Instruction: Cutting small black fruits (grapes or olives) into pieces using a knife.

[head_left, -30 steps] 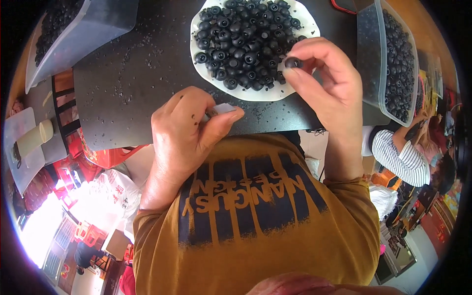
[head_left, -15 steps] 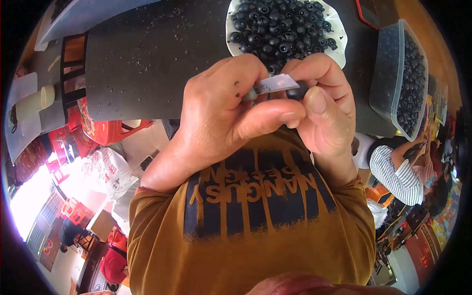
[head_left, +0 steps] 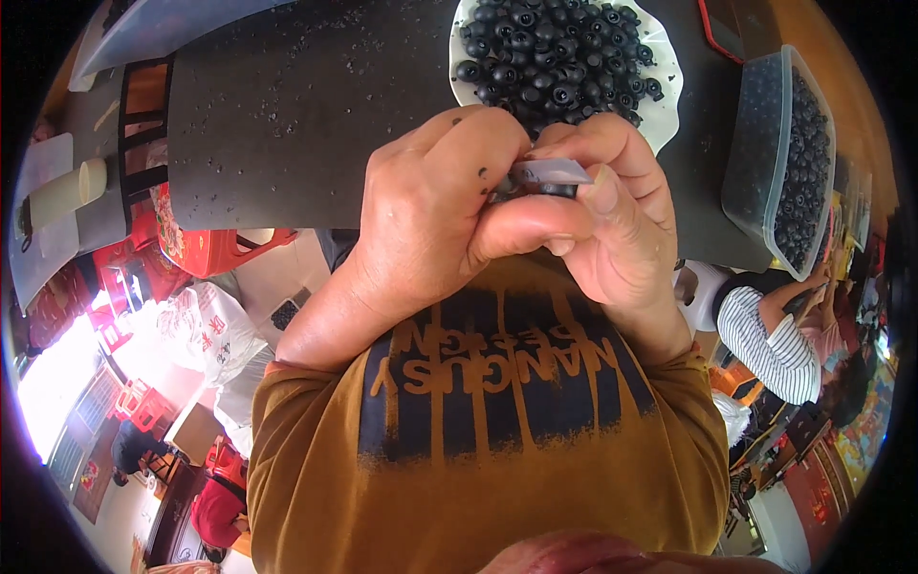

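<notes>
My left hand (head_left: pixel 421 206) is closed around a small knife, whose flat grey blade (head_left: pixel 555 171) sticks out between thumb and forefinger. The knife's handle is mostly hidden in the fist. Pinched in the fingers of my right hand (head_left: pixel 631 215) is a small round black part (head_left: pixel 558 189); the blade lies across its top and hides much of it. My left thumb reaches beneath the part, close to the right fingers. Black specks cling to the back of my left hand. Just beyond both hands, a white wavy-edged plate (head_left: pixel 667 107) carries a heap of similar black parts (head_left: pixel 550 57).
A clear plastic tub (head_left: pixel 755 163) of black parts stands at the table's right edge. Black crumbs dot the dark table (head_left: pixel 277 124). At the far right, a phone-like red-edged object (head_left: pixel 719 29) lies there. Another person in stripes (head_left: pixel 765 335) sits to the right.
The blade has turned flatter and moved right, now over the black part rather than beside it. My hands have come slightly closer together.
</notes>
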`<action>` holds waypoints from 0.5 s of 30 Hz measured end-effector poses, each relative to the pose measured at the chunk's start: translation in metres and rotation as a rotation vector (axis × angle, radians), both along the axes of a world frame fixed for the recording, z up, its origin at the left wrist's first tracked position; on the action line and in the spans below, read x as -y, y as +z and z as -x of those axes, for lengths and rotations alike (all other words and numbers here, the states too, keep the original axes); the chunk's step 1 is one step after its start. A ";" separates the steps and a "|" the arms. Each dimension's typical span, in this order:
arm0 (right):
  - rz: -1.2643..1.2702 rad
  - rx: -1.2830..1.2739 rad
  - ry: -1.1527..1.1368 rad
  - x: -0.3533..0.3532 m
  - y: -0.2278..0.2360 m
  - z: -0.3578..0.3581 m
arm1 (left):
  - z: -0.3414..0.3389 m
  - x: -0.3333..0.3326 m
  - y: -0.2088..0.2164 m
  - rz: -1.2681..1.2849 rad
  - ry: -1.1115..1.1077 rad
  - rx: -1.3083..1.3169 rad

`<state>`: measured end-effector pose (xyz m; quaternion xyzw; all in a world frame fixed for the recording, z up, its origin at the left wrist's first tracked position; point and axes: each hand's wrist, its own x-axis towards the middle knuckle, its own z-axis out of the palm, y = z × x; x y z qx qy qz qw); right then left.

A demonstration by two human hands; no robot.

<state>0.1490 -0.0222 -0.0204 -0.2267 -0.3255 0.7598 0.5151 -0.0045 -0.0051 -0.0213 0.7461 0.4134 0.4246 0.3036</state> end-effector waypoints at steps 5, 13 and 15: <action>0.008 -0.024 -0.019 0.000 -0.003 0.001 | -0.004 -0.002 -0.004 -0.036 0.014 -0.018; -0.059 0.011 -0.063 0.003 -0.008 0.003 | -0.008 0.001 -0.012 -0.234 0.097 -0.119; -0.061 0.021 -0.074 0.005 -0.007 0.004 | -0.008 0.002 -0.012 -0.231 0.091 -0.130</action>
